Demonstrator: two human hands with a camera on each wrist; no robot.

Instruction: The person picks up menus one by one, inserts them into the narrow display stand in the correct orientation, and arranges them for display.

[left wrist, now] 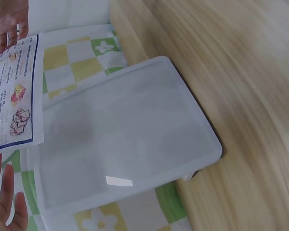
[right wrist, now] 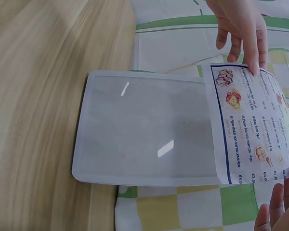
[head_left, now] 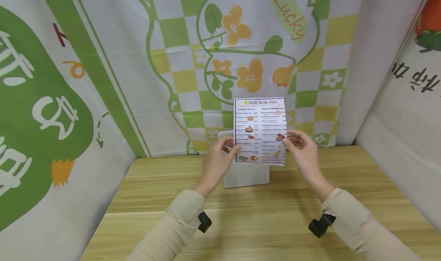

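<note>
A printed paper menu (head_left: 260, 131), headed "DIM SUM INN", is held upright and slightly bowed between both hands. My left hand (head_left: 218, 157) pinches its left edge, thumb in front and fingers behind. On the opposite edge my right hand (head_left: 304, 154) pinches it the same way. Behind the menu stands a white-framed display stand (head_left: 246, 176) with a glossy, blank front. In the left wrist view the stand's panel (left wrist: 120, 134) shows light reflections, and the menu (left wrist: 14, 96) overlaps its upper part. The right wrist view shows the menu's lower edge (right wrist: 221, 130) over the panel (right wrist: 144, 130).
The stand rests on a wood-grain table (head_left: 165, 215) near its back edge. Printed cloth curtains (head_left: 186, 77) with green and yellow checks hang right behind. Further printed cloth walls (head_left: 406, 111) enclose the left and right sides. Black cameras (head_left: 322, 225) are strapped to both wrists.
</note>
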